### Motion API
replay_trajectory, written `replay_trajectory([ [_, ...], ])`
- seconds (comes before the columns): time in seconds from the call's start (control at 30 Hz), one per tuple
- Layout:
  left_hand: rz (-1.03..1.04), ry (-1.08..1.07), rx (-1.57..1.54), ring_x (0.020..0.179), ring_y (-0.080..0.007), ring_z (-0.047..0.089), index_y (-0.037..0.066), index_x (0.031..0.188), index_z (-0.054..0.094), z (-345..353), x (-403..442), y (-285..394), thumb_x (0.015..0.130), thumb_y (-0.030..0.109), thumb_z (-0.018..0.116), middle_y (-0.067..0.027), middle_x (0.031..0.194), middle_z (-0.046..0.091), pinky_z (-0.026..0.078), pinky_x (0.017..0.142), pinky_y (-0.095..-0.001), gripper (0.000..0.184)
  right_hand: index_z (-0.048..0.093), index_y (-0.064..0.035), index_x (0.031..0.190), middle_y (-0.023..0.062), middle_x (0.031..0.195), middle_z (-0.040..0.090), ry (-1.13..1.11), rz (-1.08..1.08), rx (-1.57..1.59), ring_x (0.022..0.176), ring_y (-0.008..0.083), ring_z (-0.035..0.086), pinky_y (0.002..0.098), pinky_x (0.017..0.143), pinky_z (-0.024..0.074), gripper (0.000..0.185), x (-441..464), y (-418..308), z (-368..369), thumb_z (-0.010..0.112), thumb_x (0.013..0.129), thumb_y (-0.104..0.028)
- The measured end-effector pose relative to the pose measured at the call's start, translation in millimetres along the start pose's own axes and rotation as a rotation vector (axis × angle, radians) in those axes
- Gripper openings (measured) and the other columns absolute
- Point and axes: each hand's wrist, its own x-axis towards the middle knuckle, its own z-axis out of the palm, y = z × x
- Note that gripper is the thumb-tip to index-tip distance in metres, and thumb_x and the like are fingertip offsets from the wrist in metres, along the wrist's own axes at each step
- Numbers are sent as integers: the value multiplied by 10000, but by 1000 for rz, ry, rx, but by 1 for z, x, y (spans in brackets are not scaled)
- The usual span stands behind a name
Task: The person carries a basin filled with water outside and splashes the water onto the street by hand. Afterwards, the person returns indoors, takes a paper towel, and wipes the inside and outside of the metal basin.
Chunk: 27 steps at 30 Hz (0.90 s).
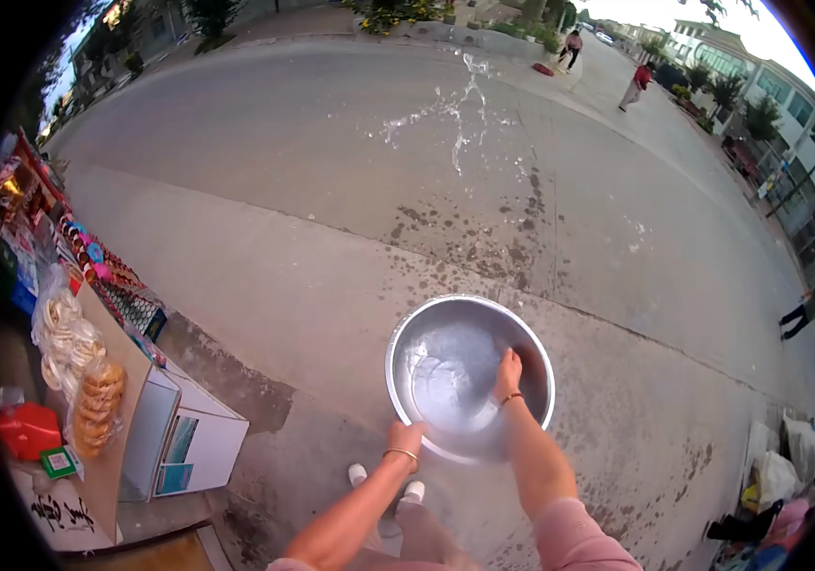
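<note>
A wide silver metal basin (392,371) is held out in front of my body above the pavement, its inside wet and shiny, with what looks like a little water at the bottom. My left hand (407,437) is closed on the near left part of its rim, a bracelet at the wrist. Inside the basin, toward its right wall, is my right hand (508,375), fingers stretched out and holding nothing that I can see. Splashed water (460,114) hangs in the air beyond the basin, over the road.
Wet spots (484,238) mark the concrete ahead. At the left stands a stall with bagged bread (100,404), a red container (27,430) and a white box (212,438). Several people are farther off, one in red (643,78). Bags (777,473) lie at the lower right.
</note>
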Motion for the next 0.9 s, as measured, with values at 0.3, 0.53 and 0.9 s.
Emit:
replay_trajectory([
  [0.3, 54, 159, -77, 633, -277, 611, -42, 1077, 469, -114, 47, 16, 658, 0, 503, -176, 903, 566, 546, 433, -367, 422, 399, 21, 1210, 108, 1171, 463, -459, -64, 325, 1012, 209, 462, 310, 849, 371, 473, -54, -51, 191, 392, 893, -329],
  [0.53, 51, 178, -141, 653, -284, 610, -43, 1091, 437, -195, 97, 63, 642, -11, 491, -167, 916, 555, 538, 409, -371, 454, 406, 36, 1191, 150, 1194, 457, -490, 681, 710, 1109, 244, 429, 341, 909, 362, 418, -97, -21, 343, 385, 897, -261],
  [0.9, 364, 343, 19, 681, -285, 610, -45, 1071, 480, -256, 211, 173, 617, -3, 515, -172, 895, 571, 551, 496, -377, 458, 490, -14, 1066, 94, 1055, 520, -502, 280, 52, 1009, 213, 493, 359, 862, 398, 315, -36, -35, 463, 482, 866, -257],
])
